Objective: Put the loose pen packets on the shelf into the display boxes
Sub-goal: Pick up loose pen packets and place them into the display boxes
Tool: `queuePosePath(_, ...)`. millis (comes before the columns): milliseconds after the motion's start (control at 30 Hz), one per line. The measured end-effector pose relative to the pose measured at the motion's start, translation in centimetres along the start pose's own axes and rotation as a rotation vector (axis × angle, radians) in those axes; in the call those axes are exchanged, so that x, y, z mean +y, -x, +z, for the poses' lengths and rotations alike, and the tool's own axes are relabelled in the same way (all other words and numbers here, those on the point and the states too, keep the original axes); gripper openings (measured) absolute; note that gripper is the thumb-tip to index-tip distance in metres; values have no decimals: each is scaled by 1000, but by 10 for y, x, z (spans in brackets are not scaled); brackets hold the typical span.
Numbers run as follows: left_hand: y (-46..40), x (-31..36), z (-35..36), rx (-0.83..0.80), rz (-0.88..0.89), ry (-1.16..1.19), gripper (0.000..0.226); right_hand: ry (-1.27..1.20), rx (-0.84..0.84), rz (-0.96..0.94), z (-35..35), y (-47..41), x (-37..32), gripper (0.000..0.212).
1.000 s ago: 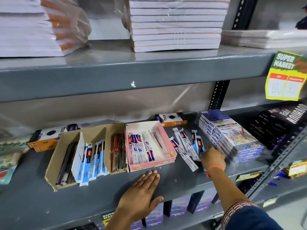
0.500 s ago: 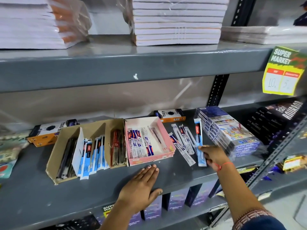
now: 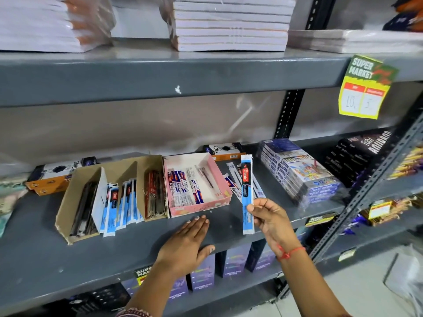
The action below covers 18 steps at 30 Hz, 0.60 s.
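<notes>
My right hand [image 3: 270,216] holds a light blue pen packet [image 3: 247,193] upright above the grey shelf [image 3: 45,259], pinched near its lower half. Several loose white pen packets [image 3: 234,183] lie on the shelf behind it, right of the pink display box [image 3: 219,179], which holds several white and blue packets. To the left stands a brown cardboard display box [image 3: 77,179] with compartments of dark pens, blue packets [image 3: 114,202] and red pens [image 3: 154,193]. My left hand [image 3: 185,243] lies flat, palm down, on the shelf in front of the pink box.
Shrink-wrapped colour pencil packs [image 3: 302,170] stand at the right. Orange and black boxes [image 3: 57,175] lie behind the display boxes. Stacked notebooks [image 3: 229,24] fill the upper shelf. A yellow price tag [image 3: 364,88] hangs at the right. Purple boxes [image 3: 233,261] sit below.
My right hand took a blue packet from the loose pile, lifted it off the shelf and turned it upright. My left hand stayed flat on the shelf.
</notes>
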<state>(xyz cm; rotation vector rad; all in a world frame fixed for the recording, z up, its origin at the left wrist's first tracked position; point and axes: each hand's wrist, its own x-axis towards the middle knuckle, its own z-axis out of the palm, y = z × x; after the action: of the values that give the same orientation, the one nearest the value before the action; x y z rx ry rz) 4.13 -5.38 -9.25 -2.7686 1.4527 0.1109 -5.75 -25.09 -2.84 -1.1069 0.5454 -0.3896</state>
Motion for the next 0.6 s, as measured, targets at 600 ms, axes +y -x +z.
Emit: queuePosePath(600,66,-46,4,170,-93,145,72,554,-354,-29,146,12,18,39)
